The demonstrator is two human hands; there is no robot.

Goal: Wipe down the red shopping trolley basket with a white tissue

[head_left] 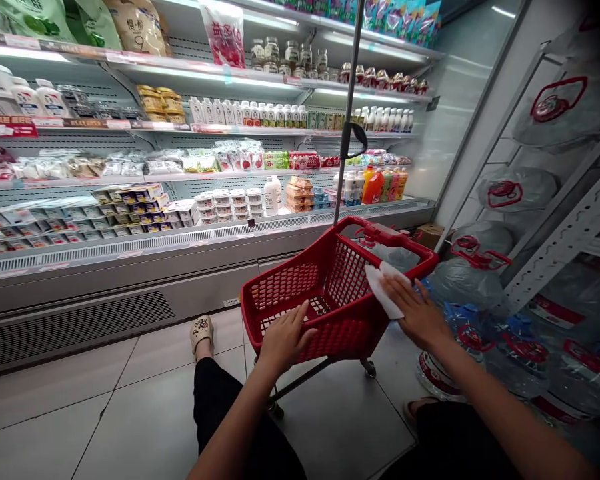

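Observation:
A small red plastic shopping cart (347, 337) stands on the floor before me, its basket bare inside. My left hand (284, 339) lies on the near rim of the basket with its fingers stretched out and nothing held. On the right, my right hand (416, 308) presses a white wipe (384, 288) against the cart's side rim, just below the handle (387, 237). The wipe is partly under my fingers, and its free part hangs over the side wall.
A refrigerated shelf unit (220, 257) with cups, bottles and bags runs along the back. Large water bottles (473, 333) crowd the right, beside a metal rack (563, 250). A dark pole (351, 80) rises behind the cart. My feet stand on either side on floor tiles (155, 413).

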